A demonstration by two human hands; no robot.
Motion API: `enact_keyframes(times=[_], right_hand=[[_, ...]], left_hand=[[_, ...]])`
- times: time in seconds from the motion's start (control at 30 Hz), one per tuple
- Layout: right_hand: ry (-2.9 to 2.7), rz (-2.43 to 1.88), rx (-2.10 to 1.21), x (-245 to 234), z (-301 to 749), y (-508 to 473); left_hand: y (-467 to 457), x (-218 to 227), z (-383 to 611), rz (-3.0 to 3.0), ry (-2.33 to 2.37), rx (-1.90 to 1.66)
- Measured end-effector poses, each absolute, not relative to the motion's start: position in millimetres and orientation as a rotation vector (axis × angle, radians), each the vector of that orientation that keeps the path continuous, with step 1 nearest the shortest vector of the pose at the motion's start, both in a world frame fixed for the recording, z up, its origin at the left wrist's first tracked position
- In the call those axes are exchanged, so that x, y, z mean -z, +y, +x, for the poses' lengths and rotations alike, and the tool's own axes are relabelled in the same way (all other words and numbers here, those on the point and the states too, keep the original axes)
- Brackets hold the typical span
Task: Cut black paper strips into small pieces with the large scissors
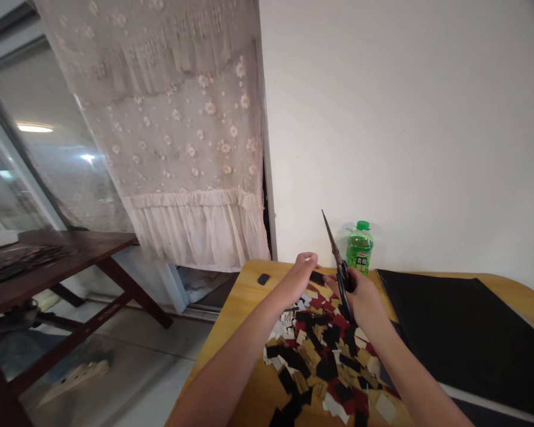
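Note:
My right hand [364,296] is wrapped round the handles of black scissors [336,252], whose closed blades point up and to the left. My left hand [299,273] reaches forward just left of the scissors, fingers curled over a small dark piece [317,277] at the far end of the pile. Beneath both hands lies a heap of small cut paper pieces [324,356] in black, red, tan and white, spread over a yellow wooden table [244,296].
A green drink bottle [360,247] stands by the white wall behind the scissors. A large black sheet [454,326] covers the table's right side. A small black object [263,279] lies near the far left corner. A dark wooden table [48,261] and lace curtain [173,130] stand left.

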State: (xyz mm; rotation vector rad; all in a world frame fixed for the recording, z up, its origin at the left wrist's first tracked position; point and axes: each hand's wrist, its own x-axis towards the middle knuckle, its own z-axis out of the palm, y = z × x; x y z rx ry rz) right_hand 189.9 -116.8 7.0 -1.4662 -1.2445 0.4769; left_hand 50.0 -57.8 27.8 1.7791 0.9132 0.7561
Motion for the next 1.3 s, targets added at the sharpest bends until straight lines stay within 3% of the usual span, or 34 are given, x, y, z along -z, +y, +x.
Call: enact_keyframes(times=[0.1, 0.2, 0.4, 0.67, 0.83, 1.03, 1.3], right_hand=[[-1.236, -1.475, -0.448, -8.2, 195.2, -117.6], [-1.263, -1.479, -0.433, -7.8, 198.7, -117.0], [-1.281, -1.454, -0.471, -7.5, 198.1, -116.2], [-1.282, -1.506, -0.519, -12.3, 195.0, -120.0], [-1.231, -1.533, -0.469, -14.6, 203.1, -121.5], [-1.187, -1.471, -0.533, -14.3, 208.9, -120.0], [-1.218, -1.469, -0.598, -12.7, 203.6, -120.0]], left_hand=[[-61.4, -41.9, 36.8, 2.406, 0.921, -0.784], [-65.7, -53.0, 31.2, 2.949, 0.823, -0.58], [-68.9, -54.6, 38.4, 3.283, 0.888, -0.424], [-58.7, -56.3, 31.3, 3.229, 0.93, -0.354], [-13.9, -54.1, -8.2, 2.728, 1.59, -0.487], [21.2, -15.3, -39.5, 2.461, 1.925, -0.295], [19.5, 16.3, -18.4, 2.403, 1.981, -0.093]])
